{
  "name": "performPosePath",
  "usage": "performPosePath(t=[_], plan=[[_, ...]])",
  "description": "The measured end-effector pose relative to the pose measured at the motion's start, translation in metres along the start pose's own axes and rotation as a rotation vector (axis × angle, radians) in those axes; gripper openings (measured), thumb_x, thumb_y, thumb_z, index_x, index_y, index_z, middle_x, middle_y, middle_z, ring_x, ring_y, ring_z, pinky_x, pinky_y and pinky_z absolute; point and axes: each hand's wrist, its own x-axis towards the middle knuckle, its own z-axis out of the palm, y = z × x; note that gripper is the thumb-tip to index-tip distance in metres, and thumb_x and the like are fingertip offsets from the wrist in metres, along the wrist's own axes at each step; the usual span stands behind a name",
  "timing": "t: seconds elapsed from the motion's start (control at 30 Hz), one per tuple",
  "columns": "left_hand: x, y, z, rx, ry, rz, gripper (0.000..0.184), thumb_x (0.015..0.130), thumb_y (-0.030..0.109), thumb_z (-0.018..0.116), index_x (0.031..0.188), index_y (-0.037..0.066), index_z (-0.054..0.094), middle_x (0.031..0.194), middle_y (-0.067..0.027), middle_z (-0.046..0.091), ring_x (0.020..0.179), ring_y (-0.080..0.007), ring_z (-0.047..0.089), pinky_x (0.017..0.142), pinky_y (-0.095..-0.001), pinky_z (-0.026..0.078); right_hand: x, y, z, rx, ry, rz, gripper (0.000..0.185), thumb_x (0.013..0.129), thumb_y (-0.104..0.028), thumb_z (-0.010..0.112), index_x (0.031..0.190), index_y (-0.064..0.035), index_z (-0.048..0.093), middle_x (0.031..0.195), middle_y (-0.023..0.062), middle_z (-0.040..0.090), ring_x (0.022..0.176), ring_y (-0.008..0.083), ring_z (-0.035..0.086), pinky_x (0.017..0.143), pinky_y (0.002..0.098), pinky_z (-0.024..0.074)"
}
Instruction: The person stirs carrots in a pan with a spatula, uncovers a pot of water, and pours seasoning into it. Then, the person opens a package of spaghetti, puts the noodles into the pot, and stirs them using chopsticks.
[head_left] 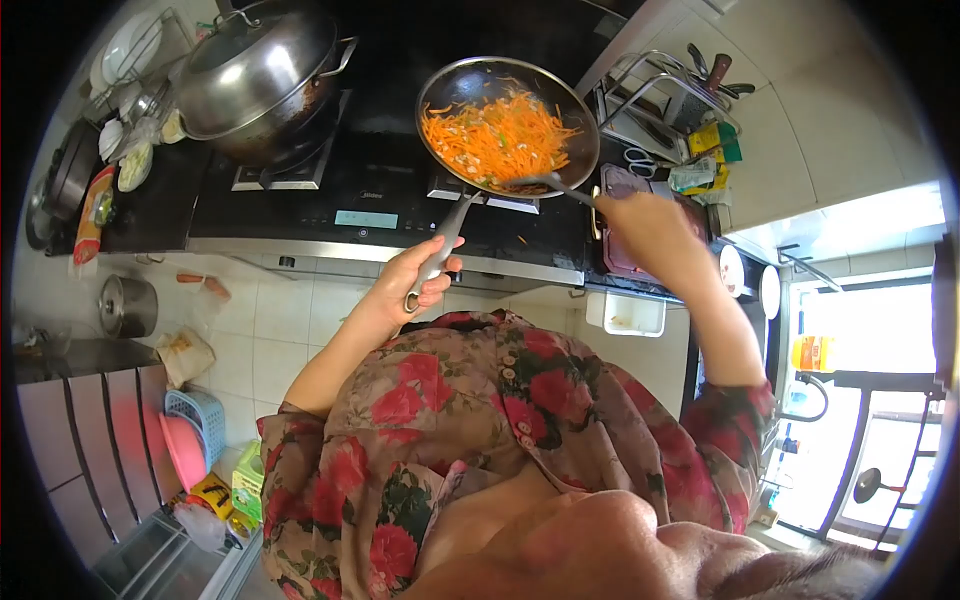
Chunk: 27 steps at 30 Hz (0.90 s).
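A frying pan (588,128) sits over the right burner of the black stove, full of shredded carrot (500,135) with small pale bits mixed in. My left hand (412,278) is wrapped round the pan's grey handle, near its end. In my right hand (650,232) is a dark spatula (572,190), whose head lies among the carrot at the pan's near right side. The fingers of that hand are closed on the spatula's handle and partly hidden from above.
A big lidded steel wok (262,80) stands on the left burner. Right of the pan are scissors (638,162), a knife rack (690,100) and a reddish cutting board (625,190). A white tray (628,315) is below the counter edge. Packets and dishes crowd the far left.
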Motion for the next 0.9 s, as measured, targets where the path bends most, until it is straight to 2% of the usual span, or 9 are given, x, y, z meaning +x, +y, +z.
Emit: performPosePath(t=[0.23, 0.27, 0.37, 0.43, 0.53, 0.63, 0.7, 0.83, 0.9], plan=[[0.0, 0.0, 0.003, -0.019, 0.006, 0.014, 0.031, 0.097, 0.027, 0.048, 0.118, 0.004, 0.048, 0.083, -0.0084, 0.059, 0.046, -0.0075, 0.042, 0.033, -0.0196, 0.033, 0.036, 0.017, 0.024, 0.096, 0.114, 0.132, 0.013, 0.081, -0.006, 0.055, 0.092, -0.0029, 0.061, 0.076, 0.0173, 0.065, 0.076, 0.0343, 0.065, 0.067, 0.0434, 0.0533], [-0.001, -0.002, 0.004, -0.014, 0.01, 0.018, 0.031, 0.097, 0.027, 0.048, 0.119, 0.004, 0.048, 0.083, -0.0084, 0.059, 0.046, -0.0075, 0.042, 0.033, -0.0196, 0.033, 0.026, 0.021, 0.012, 0.171, 0.061, 0.107, 0.022, 0.087, -0.011, 0.052, 0.107, -0.008, 0.061, 0.077, 0.0194, 0.063, 0.075, 0.0386, 0.063, 0.065, 0.0478, 0.0492], [-0.002, -0.002, 0.005, 0.02, -0.004, 0.032, 0.032, 0.098, 0.028, 0.048, 0.119, 0.004, 0.048, 0.084, -0.0087, 0.058, 0.046, -0.0072, 0.042, 0.033, -0.0197, 0.033, 0.011, 0.002, -0.015, 0.241, -0.021, 0.031, 0.021, 0.089, -0.013, 0.052, 0.107, -0.0091, 0.061, 0.078, 0.0195, 0.063, 0.077, 0.0389, 0.063, 0.066, 0.0479, 0.0485], [-0.002, -0.001, 0.007, 0.023, 0.003, 0.019, 0.032, 0.098, 0.029, 0.047, 0.119, 0.004, 0.048, 0.085, -0.0093, 0.058, 0.046, -0.007, 0.041, 0.033, -0.0194, 0.033, 0.03, -0.019, 0.008, 0.273, 0.16, -0.124, 0.017, 0.08, -0.005, 0.053, 0.092, -0.0022, 0.064, 0.077, 0.0178, 0.065, 0.078, 0.0368, 0.065, 0.068, 0.0461, 0.0523], [-0.003, -0.002, 0.009, 0.042, 0.018, 0.024, 0.032, 0.098, 0.029, 0.046, 0.119, 0.004, 0.047, 0.086, -0.0095, 0.058, 0.046, -0.0067, 0.041, 0.033, -0.0191, 0.032, 0.076, -0.051, 0.01, 0.045, 0.044, -0.008, 0.008, 0.074, -0.007, 0.062, 0.08, -0.0036, 0.067, 0.08, 0.0152, 0.068, 0.077, 0.0252, 0.069, 0.063, 0.0381, 0.0552], [-0.004, -0.002, 0.008, 0.029, 0.014, 0.017, 0.032, 0.098, 0.028, 0.047, 0.118, 0.004, 0.047, 0.085, -0.0093, 0.058, 0.046, -0.0067, 0.04, 0.033, -0.0189, 0.032, 0.087, -0.022, 0.029, 0.019, 0.278, -0.035, 0.011, 0.076, -0.007, 0.061, 0.083, -0.0014, 0.067, 0.083, 0.0191, 0.067, 0.081, 0.0301, 0.068, 0.065, 0.0407, 0.0548], [-0.003, -0.001, 0.01, 0.019, 0.006, 0.024, 0.032, 0.098, 0.028, 0.047, 0.119, 0.004, 0.047, 0.084, -0.0092, 0.058, 0.046, -0.0068, 0.04, 0.033, -0.019, 0.031, 0.074, 0.01, 0.017, 0.124, 0.091, 0.097, 0.016, 0.08, -0.009, 0.058, 0.09, -0.0001, 0.066, 0.085, 0.0217, 0.066, 0.084, 0.0358, 0.066, 0.07, 0.0442, 0.0536], [-0.003, -0.002, 0.008, 0.026, 0.02, 0.036, 0.032, 0.098, 0.027, 0.046, 0.119, 0.004, 0.046, 0.084, -0.0093, 0.058, 0.046, -0.0069, 0.04, 0.033, -0.0191, 0.031, 0.03, 0.058, -0.014, 0.147, 0.081, 0.29, 0.019, 0.085, -0.011, 0.05, 0.095, -0.0045, 0.066, 0.089, 0.0218, 0.065, 0.089, 0.0392, 0.063, 0.079, 0.0467, 0.0496], [-0.002, -0.002, 0.009, 0.03, 0.029, 0.028, 0.032, 0.098, 0.027, 0.046, 0.12, 0.004, 0.046, 0.084, -0.0091, 0.058, 0.046, -0.0069, 0.04, 0.033, -0.0192, 0.031, 0.039, 0.116, 0.028, 0.132, 0.122, 0.231, 0.019, 0.086, -0.011, 0.048, 0.093, -0.004, 0.065, 0.082, 0.0212, 0.065, 0.079, 0.0374, 0.064, 0.07, 0.0458, 0.0506]])
